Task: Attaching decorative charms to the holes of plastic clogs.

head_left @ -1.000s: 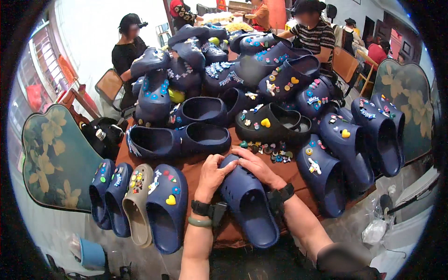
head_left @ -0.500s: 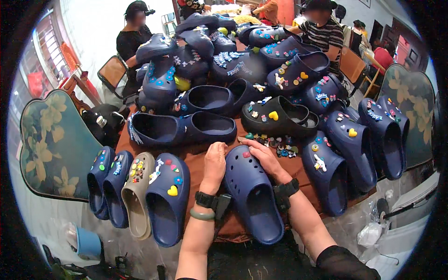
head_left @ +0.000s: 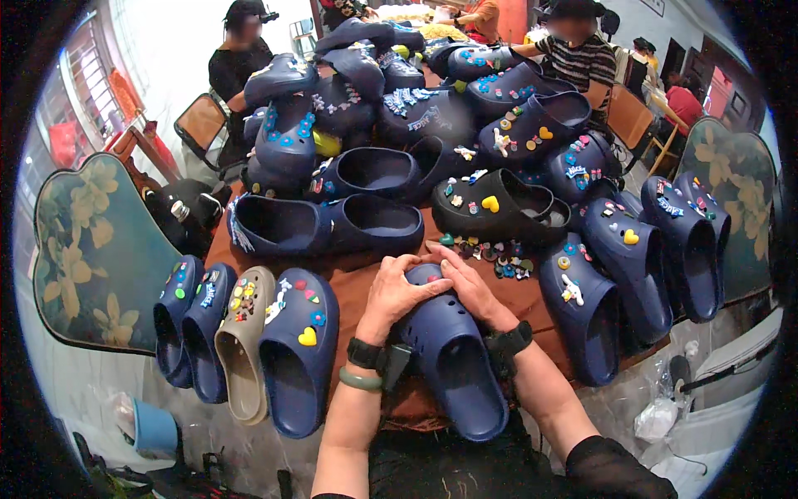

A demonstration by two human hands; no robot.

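A navy clog with round holes lies in front of me, its toe pointing away and its heel at the table's near edge. My left hand grips the toe from the left, thumb laid across the top beside a small red charm. Against the right side of the toe rests my right hand, its fingers curving around the front and meeting the left hand's fingertips. Both hands are closed on the clog. The fingertips at the front of the toe are partly hidden. Loose charms lie just beyond my right hand.
Decorated clogs line the left, including a beige one and a navy one; more navy clogs stand at right. A black clog and a heap of navy clogs fill the far side. Two people sit beyond.
My left hand has shifted right onto the toe, its thumb now across the top by the red charm. My right hand has stayed at the toe's right side.
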